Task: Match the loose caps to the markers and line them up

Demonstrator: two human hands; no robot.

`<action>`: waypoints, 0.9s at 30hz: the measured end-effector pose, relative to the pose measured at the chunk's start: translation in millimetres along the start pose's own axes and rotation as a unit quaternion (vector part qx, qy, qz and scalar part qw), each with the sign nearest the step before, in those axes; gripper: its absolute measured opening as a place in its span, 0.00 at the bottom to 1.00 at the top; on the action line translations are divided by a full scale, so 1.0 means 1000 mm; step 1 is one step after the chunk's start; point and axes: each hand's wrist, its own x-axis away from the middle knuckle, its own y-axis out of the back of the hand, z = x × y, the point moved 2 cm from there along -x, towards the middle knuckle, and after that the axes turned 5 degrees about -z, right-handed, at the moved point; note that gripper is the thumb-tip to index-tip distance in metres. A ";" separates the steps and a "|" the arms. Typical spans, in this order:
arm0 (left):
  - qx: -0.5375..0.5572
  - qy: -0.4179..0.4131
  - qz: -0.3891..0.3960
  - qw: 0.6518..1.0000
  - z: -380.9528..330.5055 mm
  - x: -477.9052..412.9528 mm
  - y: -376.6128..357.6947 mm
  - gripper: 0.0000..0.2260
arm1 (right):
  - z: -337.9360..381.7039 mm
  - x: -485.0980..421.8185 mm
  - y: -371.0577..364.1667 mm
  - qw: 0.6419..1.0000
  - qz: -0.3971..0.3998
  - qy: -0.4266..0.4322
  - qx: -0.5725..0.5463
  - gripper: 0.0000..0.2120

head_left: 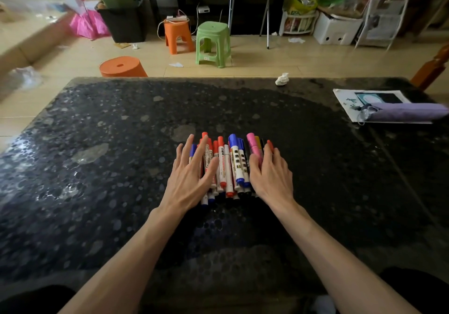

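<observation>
Several capped markers [228, 165] lie side by side in a tight bundle on the dark speckled table [97, 168], with red, blue, pink and black caps pointing away from me. My left hand [192, 175] rests flat on the left side of the bundle, fingers straight and spread over the red-capped ones. On the right side my right hand [269, 175] presses against the pink marker [254, 146] and the dark ones, fingers straight. Both hands flank the bundle from either side. No loose cap is visible.
A crumpled paper ball [282, 79] sits at the table's far edge. A purple pencil case [405, 112] lies on a printed sheet [345, 100] at the far right. Orange and green stools [212, 43] stand on the floor beyond.
</observation>
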 end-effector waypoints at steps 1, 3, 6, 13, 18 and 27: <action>0.007 0.001 0.001 1.000 -0.001 0.000 0.002 0.30 | 0.000 0.000 0.000 1.000 0.000 0.000 -0.004 0.33; 0.021 0.004 0.005 1.000 -0.003 0.001 0.004 0.30 | -0.002 -0.001 0.001 1.000 -0.005 0.001 -0.013 0.33; 0.028 0.005 0.001 1.000 -0.003 0.001 0.006 0.29 | -0.003 -0.001 0.002 1.000 -0.011 0.003 -0.021 0.33; 0.029 -0.002 -0.006 1.000 0.000 0.000 0.007 0.28 | 0.000 0.004 0.006 0.999 -0.016 0.025 -0.014 0.33; 0.006 -0.040 -0.028 0.999 -0.003 -0.002 0.008 0.28 | 0.001 0.009 0.008 0.998 -0.028 0.055 -0.003 0.33; -0.015 -0.057 -0.133 0.989 -0.060 0.019 0.073 0.19 | -0.006 0.048 0.062 0.985 -0.097 0.091 -0.110 0.29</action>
